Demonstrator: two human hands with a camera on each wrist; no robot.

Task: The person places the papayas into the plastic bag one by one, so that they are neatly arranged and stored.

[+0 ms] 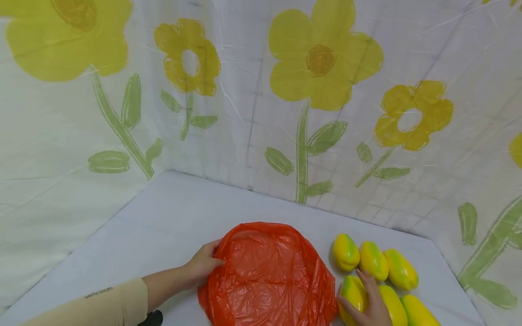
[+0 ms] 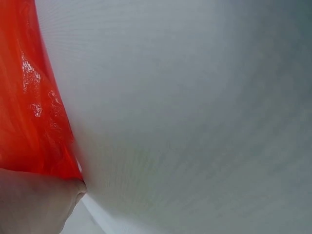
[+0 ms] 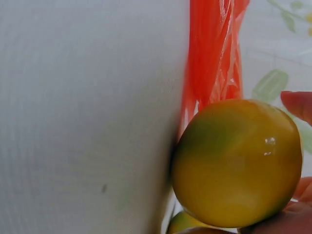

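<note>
A red plastic bag (image 1: 265, 271) with a wide round mouth lies at the front middle of the white table. My left hand (image 1: 205, 262) pinches its left rim; the left wrist view shows the hand (image 2: 36, 202) at the bag's edge (image 2: 34, 112). To the right of the bag lie several shiny yellow-green mangoes. Over the nearest left mango (image 1: 353, 296) is my right hand (image 1: 373, 308), thumb and fingers spread on either side of it. In the right wrist view this mango (image 3: 239, 163) rests on the table, with a gap showing beside one fingertip (image 3: 298, 105).
Three mangoes form a back row, the middle one (image 1: 373, 260) close to its neighbours. Two others, one of them the right-hand mango (image 1: 420, 312), lie in front. A dark rounded object (image 1: 152, 318) shows below the left sleeve. A flower-printed curtain (image 1: 244, 90) hangs along the table's back edge.
</note>
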